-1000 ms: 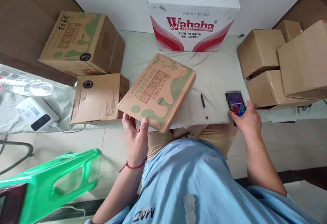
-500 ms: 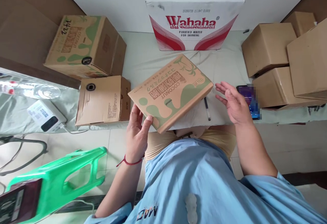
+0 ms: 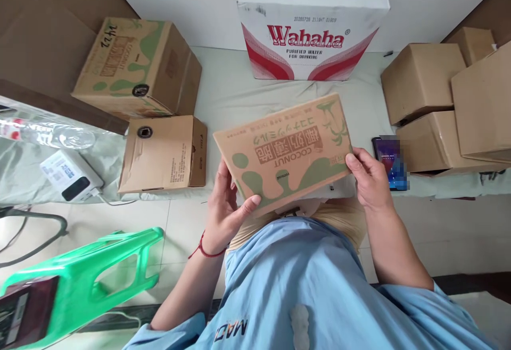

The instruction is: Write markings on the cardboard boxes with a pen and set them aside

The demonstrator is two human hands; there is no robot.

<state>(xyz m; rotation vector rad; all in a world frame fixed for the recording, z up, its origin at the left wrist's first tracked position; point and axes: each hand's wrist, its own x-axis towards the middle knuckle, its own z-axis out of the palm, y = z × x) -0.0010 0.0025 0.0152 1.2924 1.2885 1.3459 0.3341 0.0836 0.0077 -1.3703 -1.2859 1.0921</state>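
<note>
A flat brown cardboard box (image 3: 285, 153) with green blotches, a palm tree and the word COCONUT is held up over the front of the table, tilted toward me. My left hand (image 3: 229, 206) grips its lower left corner, thumb on the printed face and fingers behind. At the right end, my right hand (image 3: 369, 180) holds the edge with the thumb on the front; its other fingers are partly hidden by the box. Below the box, only a small tip of a pen (image 3: 331, 187) shows.
A Wahaha water carton (image 3: 313, 36) stands at the back. Brown boxes sit at left (image 3: 159, 153) and right (image 3: 423, 81). A phone (image 3: 390, 164) lies near my right hand. At left are a white device (image 3: 72, 175) with a cable and a plastic bottle (image 3: 59, 136); below, a green stool (image 3: 88, 275).
My right hand has moved in and taken hold of the box's right end. The box has turned and its printed face now tips more toward me, covering most of the pen.
</note>
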